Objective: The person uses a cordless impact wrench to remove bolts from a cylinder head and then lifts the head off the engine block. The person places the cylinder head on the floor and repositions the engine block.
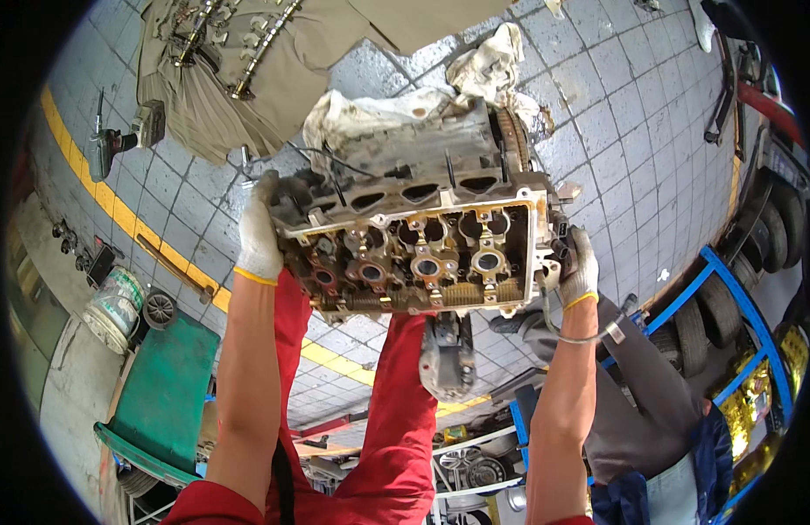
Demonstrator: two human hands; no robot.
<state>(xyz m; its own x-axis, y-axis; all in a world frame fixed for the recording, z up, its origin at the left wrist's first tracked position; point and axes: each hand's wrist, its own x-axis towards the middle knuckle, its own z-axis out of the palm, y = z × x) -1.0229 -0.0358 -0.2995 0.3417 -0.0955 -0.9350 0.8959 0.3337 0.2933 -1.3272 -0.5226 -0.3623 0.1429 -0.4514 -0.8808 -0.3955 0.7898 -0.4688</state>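
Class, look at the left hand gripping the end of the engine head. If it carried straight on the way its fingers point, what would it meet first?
The left hand points up the picture, over the engine head's end. Beyond its fingertips comes the grey tiled floor, then probably the tan sheet with metal parts on it. Depth is unclear.

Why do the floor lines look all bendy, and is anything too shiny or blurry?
Head view: the fisheye lens curves the tiled floor and yellow stripe near the dark round rim; the engine block in the gloved left hand and right hand looks sharp; wet tiles glare slightly.
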